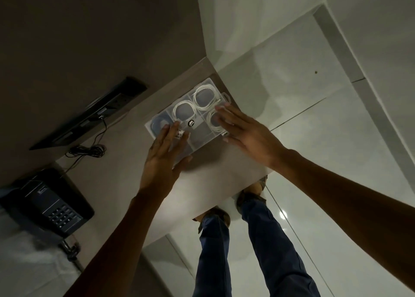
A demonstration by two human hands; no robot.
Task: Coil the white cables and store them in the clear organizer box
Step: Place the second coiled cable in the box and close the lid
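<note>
The clear organizer box (203,86) lies on the desk near its right edge, its lid closed, with a black round sticker on top. Coiled white cables (203,96) show through the lid in three compartments; another coil (183,110) sits left of it, and a third lies partly under my right fingers. My left hand (162,153) rests flat on the near left part of the lid, thumb at the box's near edge. My right hand (242,130) lies flat with fingers spread over the box's right side. Neither hand grips anything.
A black desk phone (47,203) stands at the near left. A black socket panel (94,110) with a coiled dark cord (87,150) sits at the back left. The desk edge (224,198) runs beside white floor tiles; my legs and shoes show below.
</note>
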